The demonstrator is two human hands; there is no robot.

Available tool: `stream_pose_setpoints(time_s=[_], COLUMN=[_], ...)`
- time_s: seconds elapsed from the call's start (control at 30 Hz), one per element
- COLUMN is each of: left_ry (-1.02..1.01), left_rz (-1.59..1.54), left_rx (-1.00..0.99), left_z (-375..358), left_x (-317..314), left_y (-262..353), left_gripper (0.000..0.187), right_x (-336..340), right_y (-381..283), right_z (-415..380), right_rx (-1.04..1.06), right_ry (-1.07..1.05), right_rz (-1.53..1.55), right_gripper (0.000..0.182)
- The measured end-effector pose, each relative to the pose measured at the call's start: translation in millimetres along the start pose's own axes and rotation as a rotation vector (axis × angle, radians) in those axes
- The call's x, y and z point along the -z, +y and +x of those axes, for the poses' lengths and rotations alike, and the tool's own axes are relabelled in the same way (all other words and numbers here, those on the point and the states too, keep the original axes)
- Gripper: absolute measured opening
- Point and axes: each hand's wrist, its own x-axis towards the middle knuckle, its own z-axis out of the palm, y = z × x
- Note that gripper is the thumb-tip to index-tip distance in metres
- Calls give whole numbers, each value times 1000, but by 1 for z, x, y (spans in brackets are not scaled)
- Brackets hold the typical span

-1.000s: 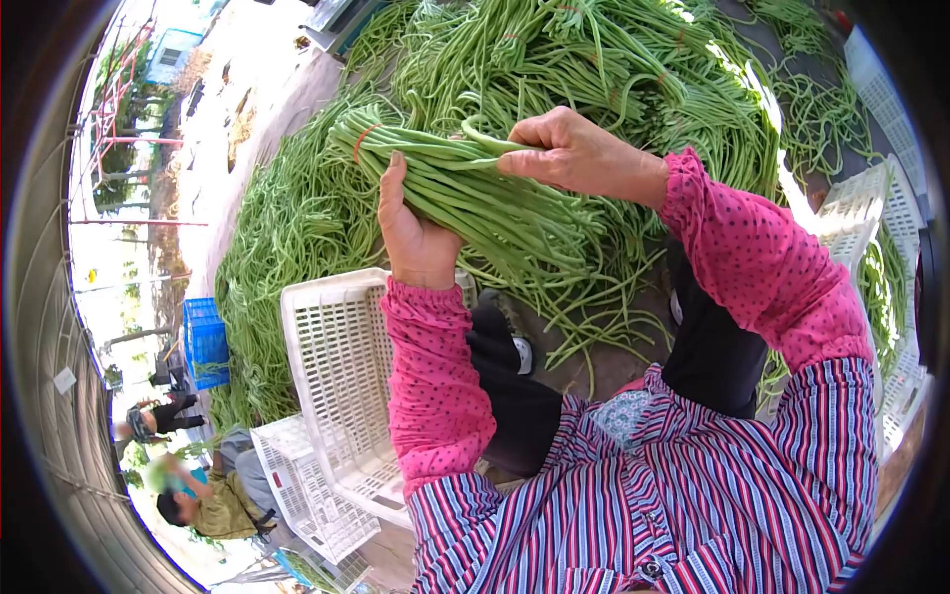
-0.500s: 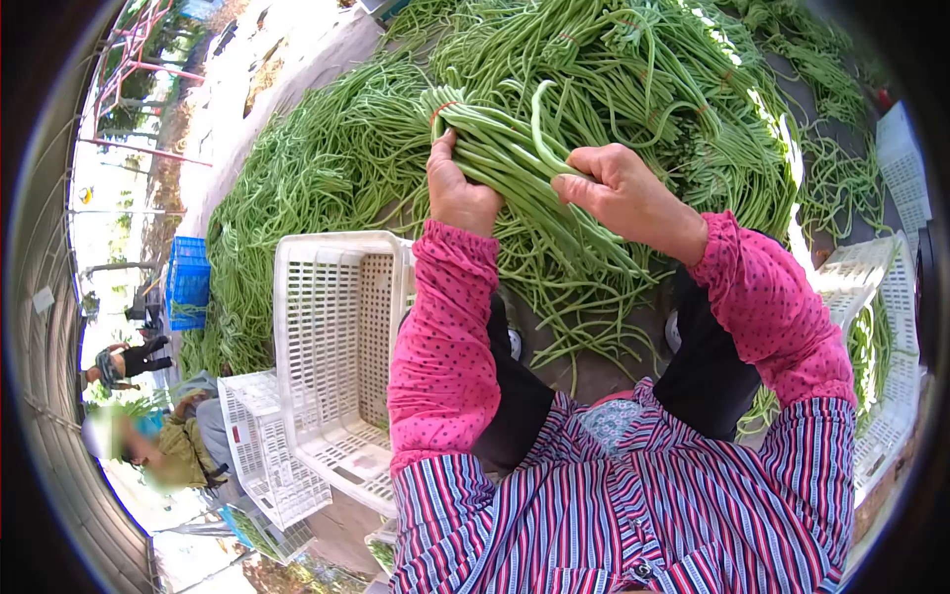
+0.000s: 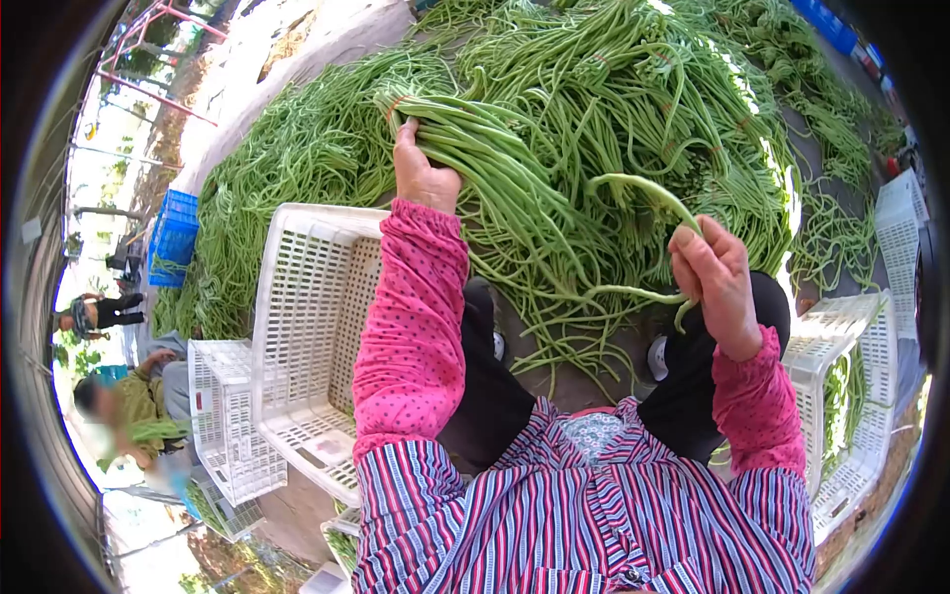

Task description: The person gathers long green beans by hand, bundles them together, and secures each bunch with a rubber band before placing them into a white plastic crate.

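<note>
My left hand (image 3: 427,176) is closed round a bundle of long green beans (image 3: 485,144), near its banded end. A red band (image 3: 395,105) circles that end, and the beans fan out to the right over the pile. Off to the right, my right hand (image 3: 720,279) pinches a single loose long bean (image 3: 643,184), paler than the rest. One part of it arches up and left from my fingers; a thin green length also stretches left below the hand. Beneath both hands spreads a big heap of long beans (image 3: 297,139), some in banded bundles.
A white perforated crate (image 3: 297,327) stands left of my legs, with smaller white crates (image 3: 228,421) behind it. Another white crate (image 3: 807,381) at my right holds beans. A blue crate (image 3: 174,238) sits by the heap's left edge. Another person (image 3: 148,411) sits at far left holding beans.
My right hand has moved right and down, away from the bundle, carrying the loose bean. My left hand and the bundle have shifted a little left in view.
</note>
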Motion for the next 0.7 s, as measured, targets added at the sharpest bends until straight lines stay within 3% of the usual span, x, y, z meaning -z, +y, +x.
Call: stream_pose_setpoints(time_s=[0.1,0.17,0.23,0.37,0.53,0.7], left_ry=[-145,-235,-363,-383,-442,-353], left_rz=[14,-7,-49,-15,3,80], left_rx=[-3,60,143,189,195,158], left_z=[-21,-34,-45,-66,-69,-63], left_x=[-11,-14,-18,-30,-25,-20], left_y=[-10,-15,-21,-34,-42,-49], left_gripper=[25,26,29,27,24,22], right_x=[-17,-32,-44,-65,-76,-76], right_y=[-21,-19,-20,-9,3,4], right_z=[22,46,67,86,87,95], right_rx=[95,369,378,342,334,316], right_ry=[25,86,85,-14,43,67], right_rz=[-68,-225,-359,-610,-603,-650], right_gripper=[20,18,19,26,28,30])
